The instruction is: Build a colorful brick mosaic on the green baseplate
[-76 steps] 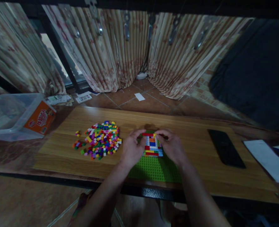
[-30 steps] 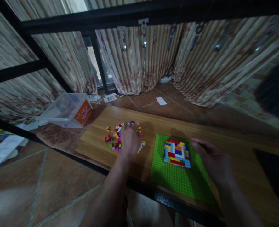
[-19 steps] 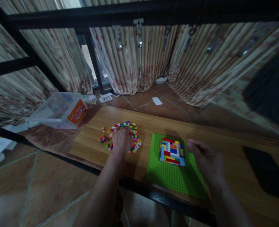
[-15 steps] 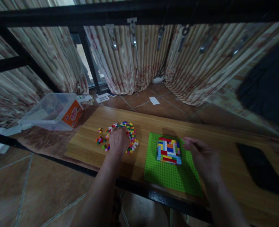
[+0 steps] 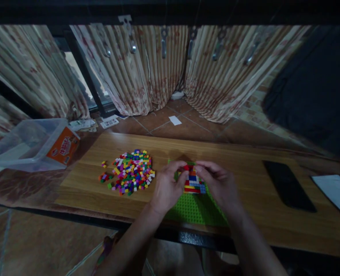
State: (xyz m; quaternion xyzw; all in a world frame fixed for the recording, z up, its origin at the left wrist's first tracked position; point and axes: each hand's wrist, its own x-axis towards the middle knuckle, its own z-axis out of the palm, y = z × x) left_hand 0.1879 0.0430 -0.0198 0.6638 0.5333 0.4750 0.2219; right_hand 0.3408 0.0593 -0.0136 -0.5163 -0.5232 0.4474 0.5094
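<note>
Over the far side of a small multicoloured brick structure (image 5: 193,184), my left hand (image 5: 167,188) pinches a red toy brick (image 5: 186,167) between thumb and fingertips. Just across from it, my right hand (image 5: 220,186) has its thumb and forefinger closed near the structure's far right corner; what lies between them, if anything, is hidden. The structure stands on a green studded baseplate (image 5: 194,211), and both hands cover parts of it. Left of my hands lies a pile of loose coloured bricks (image 5: 134,172) on the wooden table.
On the table (image 5: 245,226) at the right lie a flat black object (image 5: 289,186) and a white sheet (image 5: 335,193). A clear plastic box (image 5: 28,142) with an orange label stands beyond the left end. Striped curtains (image 5: 124,73) hang behind.
My left hand has moved right from the brick pile to the structure, now with a red brick. My right hand has come in from the right side. The view has shifted right.
</note>
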